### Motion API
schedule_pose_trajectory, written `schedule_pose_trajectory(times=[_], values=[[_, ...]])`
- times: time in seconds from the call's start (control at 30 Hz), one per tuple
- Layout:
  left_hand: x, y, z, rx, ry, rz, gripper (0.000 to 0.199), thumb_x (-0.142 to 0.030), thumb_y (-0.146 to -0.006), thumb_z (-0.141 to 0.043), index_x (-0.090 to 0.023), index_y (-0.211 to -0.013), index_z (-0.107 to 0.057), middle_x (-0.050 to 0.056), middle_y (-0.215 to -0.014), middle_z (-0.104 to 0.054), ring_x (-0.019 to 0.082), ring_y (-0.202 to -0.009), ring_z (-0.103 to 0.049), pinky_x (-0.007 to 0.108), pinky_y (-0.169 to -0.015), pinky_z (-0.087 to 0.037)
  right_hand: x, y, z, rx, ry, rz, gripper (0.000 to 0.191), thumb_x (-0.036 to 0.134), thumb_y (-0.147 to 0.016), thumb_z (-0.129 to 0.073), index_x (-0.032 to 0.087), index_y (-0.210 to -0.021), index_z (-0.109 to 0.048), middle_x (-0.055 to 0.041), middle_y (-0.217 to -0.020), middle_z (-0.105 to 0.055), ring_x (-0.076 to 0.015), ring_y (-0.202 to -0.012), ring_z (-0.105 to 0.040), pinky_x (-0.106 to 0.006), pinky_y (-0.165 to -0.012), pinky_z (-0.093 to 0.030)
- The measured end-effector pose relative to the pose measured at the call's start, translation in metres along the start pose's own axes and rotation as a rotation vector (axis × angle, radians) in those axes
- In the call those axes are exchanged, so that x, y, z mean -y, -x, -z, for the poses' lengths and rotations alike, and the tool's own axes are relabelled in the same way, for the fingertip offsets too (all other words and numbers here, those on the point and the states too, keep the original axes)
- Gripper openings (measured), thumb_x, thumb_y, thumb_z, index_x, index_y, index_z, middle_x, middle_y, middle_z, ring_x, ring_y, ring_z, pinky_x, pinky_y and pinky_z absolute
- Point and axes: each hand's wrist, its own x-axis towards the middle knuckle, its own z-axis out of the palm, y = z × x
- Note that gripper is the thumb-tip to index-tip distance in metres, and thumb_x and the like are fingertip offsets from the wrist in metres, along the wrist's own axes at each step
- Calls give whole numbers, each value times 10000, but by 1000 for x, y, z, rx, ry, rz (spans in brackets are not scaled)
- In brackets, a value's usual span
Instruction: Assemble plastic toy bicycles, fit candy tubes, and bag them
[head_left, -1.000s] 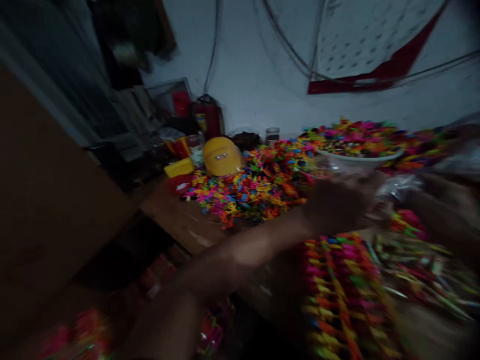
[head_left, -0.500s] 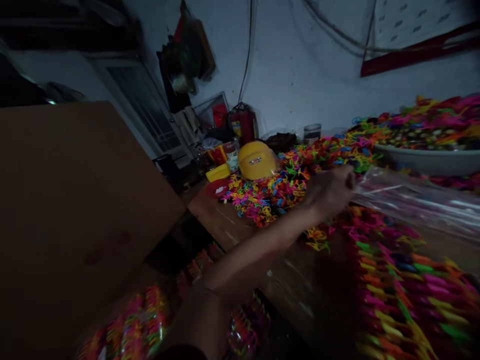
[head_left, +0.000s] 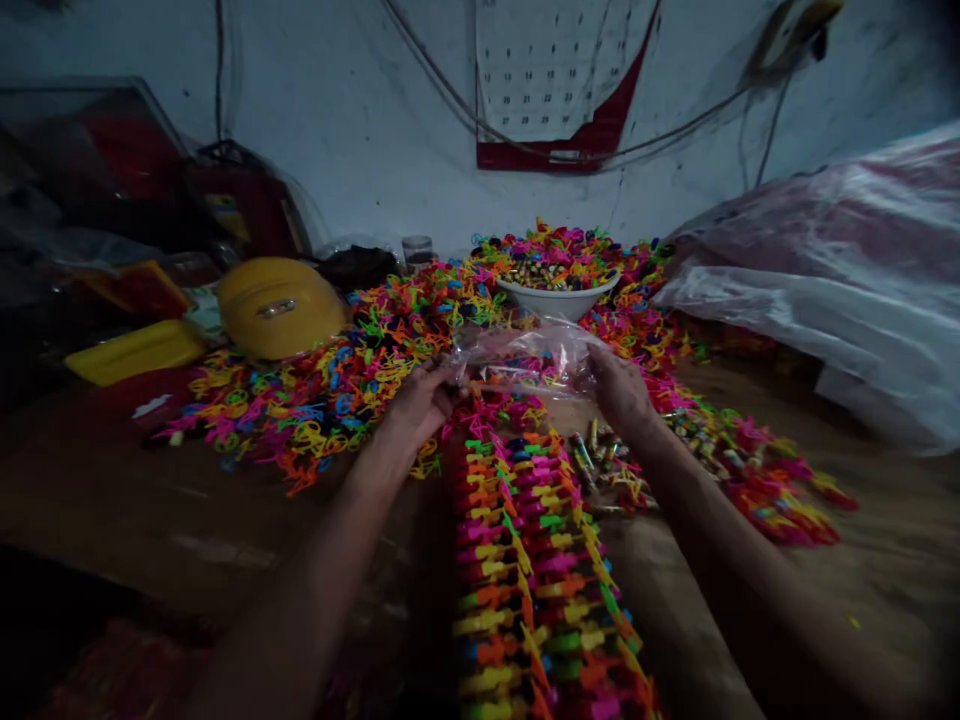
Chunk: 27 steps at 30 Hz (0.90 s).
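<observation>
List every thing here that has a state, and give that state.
Left hand: gripping the clear bag's left edge.
Right hand: gripping its right edge.
Clear bag: held between both hands, above the table.
White bowl: heaped full.
Toy row: laid in a line.

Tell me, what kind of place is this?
Probably a small home workshop for packing toys: heaps of colourful plastic pieces on a wooden table, a full white bowl, a wall calendar.

The wall calendar (head_left: 553, 75) bears a grid of small dark date numbers; figures such as 20, 21, 22 and 23 can just be made out in one row; the yellow helmet (head_left: 276, 305) carries a small badge, too blurred to read.
</observation>
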Motion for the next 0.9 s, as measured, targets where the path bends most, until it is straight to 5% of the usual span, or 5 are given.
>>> schedule_pose_trajectory(times=[0.23,0.4,0.6,0.77,0.9], values=[[41,21,38,-72,-665,-253,272,-296,-719,-669,-150,-546,-519,-54,-526,-497,89,-540,-444,198,-547,-353,-18,53,5,211,348,112,220,345,-826,-496,178,-717,-588,2,-627,-555,-134,-582,-488,-235,-552,-358],[41,69,43,-93,-1011,-399,245,-294,-854,-488,-156,-781,-677,31,-750,-670,171,-718,-588,256,-694,-408,-10,95,12,245,463,214,190,260,-872,-434,181,-758,-564,-15,-712,-569,-136,-631,-509,-244,-589,-386],[66,108,57,-172,-1390,-749,308,-216,-894,-425,-157,-1127,-617,63,-1093,-676,174,-941,-642,245,-814,-462,-4,131,24,214,700,442,208,202,-900,-415,191,-923,-622,-82,-1027,-605,-196,-926,-545,-314,-774,-435],[84,112,71,-154,-1505,-673,268,-203,-885,-434,-161,-1060,-633,86,-1007,-684,210,-906,-612,332,-809,-452,-24,130,24,364,880,381,252,222,-888,-412,187,-722,-598,-69,-756,-600,-210,-749,-508,-349,-689,-419],[81,99,59,-85,-1587,-482,275,-124,-874,-393,-157,-947,-655,76,-891,-664,225,-880,-542,372,-804,-410,-42,112,18,462,842,472,248,220,-857,-393,182,-876,-638,-109,-920,-642,-270,-986,-531,-416,-839,-406]])
